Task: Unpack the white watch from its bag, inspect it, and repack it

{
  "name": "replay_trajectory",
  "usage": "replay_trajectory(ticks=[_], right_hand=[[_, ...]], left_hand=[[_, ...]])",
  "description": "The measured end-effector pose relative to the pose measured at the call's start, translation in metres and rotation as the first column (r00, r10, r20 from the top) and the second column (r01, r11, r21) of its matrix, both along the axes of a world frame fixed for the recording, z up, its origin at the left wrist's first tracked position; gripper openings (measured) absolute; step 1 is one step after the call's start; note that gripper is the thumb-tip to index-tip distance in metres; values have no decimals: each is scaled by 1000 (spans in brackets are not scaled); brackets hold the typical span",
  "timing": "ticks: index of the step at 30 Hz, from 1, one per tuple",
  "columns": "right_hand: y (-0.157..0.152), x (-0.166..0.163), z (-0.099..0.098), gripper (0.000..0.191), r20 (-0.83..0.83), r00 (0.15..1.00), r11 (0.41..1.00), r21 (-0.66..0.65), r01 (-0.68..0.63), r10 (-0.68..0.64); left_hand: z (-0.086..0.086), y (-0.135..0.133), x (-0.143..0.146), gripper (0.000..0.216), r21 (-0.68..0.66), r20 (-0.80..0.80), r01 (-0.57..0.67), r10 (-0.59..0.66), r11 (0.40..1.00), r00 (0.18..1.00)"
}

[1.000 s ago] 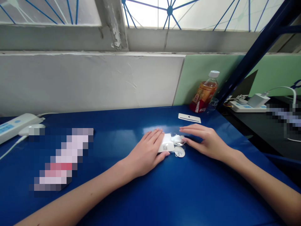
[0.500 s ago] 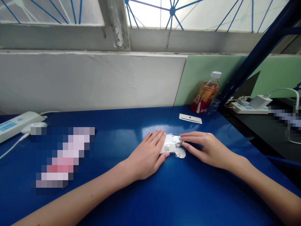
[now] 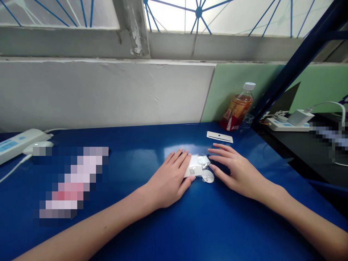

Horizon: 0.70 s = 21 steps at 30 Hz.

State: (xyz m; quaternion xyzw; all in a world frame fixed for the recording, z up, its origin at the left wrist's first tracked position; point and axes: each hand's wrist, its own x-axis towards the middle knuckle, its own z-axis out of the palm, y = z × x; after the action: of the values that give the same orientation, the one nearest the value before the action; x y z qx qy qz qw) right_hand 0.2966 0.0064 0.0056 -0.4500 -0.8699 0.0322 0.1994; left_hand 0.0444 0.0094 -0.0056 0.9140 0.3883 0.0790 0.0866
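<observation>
My left hand (image 3: 170, 177) lies flat on the blue table (image 3: 174, 224), fingers together and stretched out, pressing down the left part of a small white packet (image 3: 195, 167). A clear plastic piece with a small round white disc (image 3: 208, 177) lies at the packet's right end. My right hand (image 3: 233, 169) hovers just right of it, fingers spread and slightly raised, the thumb tip near the disc. Neither hand grips anything.
A white card (image 3: 219, 137) lies behind my right hand. A bottle of orange drink (image 3: 237, 107) stands at the back right by a green panel. Power strips sit at far left (image 3: 16, 144) and far right (image 3: 282, 124). A blurred-out object (image 3: 70, 181) lies on the left.
My right hand's fingers have lifted off the clear plastic piece and spread. The left hand stays pressed on the packet.
</observation>
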Motion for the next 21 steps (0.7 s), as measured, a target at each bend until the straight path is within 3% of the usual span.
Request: replay_trajectory(ticks=[6,12,17,21], right_hand=[[-6,-7,2,28,-68,995,989,-124,-80,72],[-9,-7,3,41,-190,974,942,-286,-176,124],[-11,-4,-2,41,-235,957,915,-321,-243,172],[-14,-6,-5,43,-201,962,927,-288,-239,186]], left_hand=[[1,-1,0,62,-3,0,-11,11,1000,1000],[-1,-1,-1,59,36,2,-24,24,999,1000],[1,-2,0,59,68,-43,-21,24,997,999],[2,-2,0,58,70,-52,-6,9,998,999]])
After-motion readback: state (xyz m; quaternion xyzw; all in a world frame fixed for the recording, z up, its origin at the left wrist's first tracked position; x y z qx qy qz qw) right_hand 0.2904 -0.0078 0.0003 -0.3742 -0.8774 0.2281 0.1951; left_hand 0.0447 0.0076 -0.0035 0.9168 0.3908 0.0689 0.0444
